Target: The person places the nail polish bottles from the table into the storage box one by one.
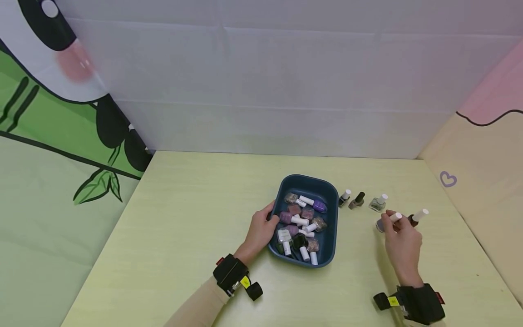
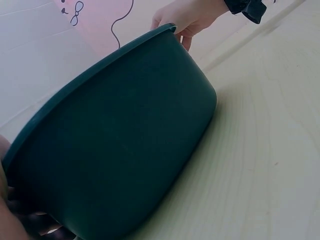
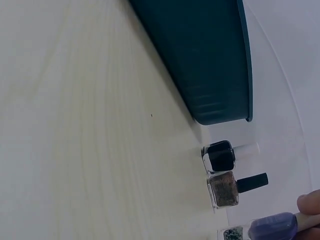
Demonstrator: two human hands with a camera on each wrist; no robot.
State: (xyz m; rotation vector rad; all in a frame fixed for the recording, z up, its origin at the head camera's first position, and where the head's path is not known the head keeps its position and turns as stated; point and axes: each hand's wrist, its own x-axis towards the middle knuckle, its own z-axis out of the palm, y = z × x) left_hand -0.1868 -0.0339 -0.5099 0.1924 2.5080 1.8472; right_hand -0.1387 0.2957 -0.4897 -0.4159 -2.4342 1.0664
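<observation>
A dark blue plastic bin [image 1: 333, 229] stands on the table, filled with several nail polish bottles lying at angles, mostly white-capped. My left hand [image 1: 258, 229] grips the bin's left side, thumb at the rim and fingers along the outer wall. To the right of the bin, my right hand [image 1: 403, 250] pinches the white cap of a greyish-purple nail polish bottle [image 3: 274, 227]. A dark bottle with a white cap [image 1: 419, 216] stands just beyond that hand, partly hidden by it. Nearby is a clear glitter bottle [image 1: 377, 203], upright with a white cap.
Close to the bin's right wall stand a black nail polish bottle [image 3: 221, 156] and a brownish, black-capped bottle [image 3: 224, 189]. The pale wooden table [image 1: 184, 204] meets a white cloth backdrop [image 1: 261, 91] behind and printed cloth panels at both sides.
</observation>
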